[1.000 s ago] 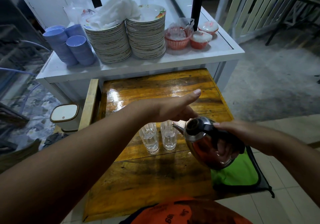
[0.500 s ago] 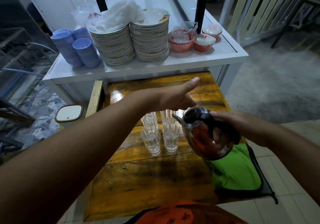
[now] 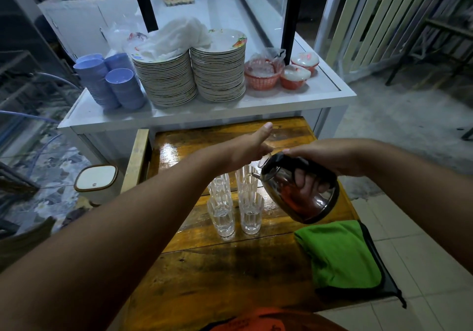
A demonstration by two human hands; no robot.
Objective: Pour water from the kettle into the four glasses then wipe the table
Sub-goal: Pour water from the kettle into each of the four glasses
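Four clear ribbed glasses stand in a two-by-two group on the wooden table. The near left glass and near right glass hold some water. Behind them are the far left glass and far right glass. My right hand grips the black handle of the steel kettle, which is lifted and tilted with its spout over the far right glass. My left hand reaches across above the far glasses, thumb straight up, fingertips at the kettle's lid. A green cloth lies at the table's right edge.
Behind the table is a white counter with two tall plate stacks, stacked blue bowls and red baskets. A small white bin sits on the floor to the left. Tiled floor lies to the right.
The kettle has risen and tipped further, its spout shifting from the near right glass to the far right one. My left hand moved with it. The view pulled back.
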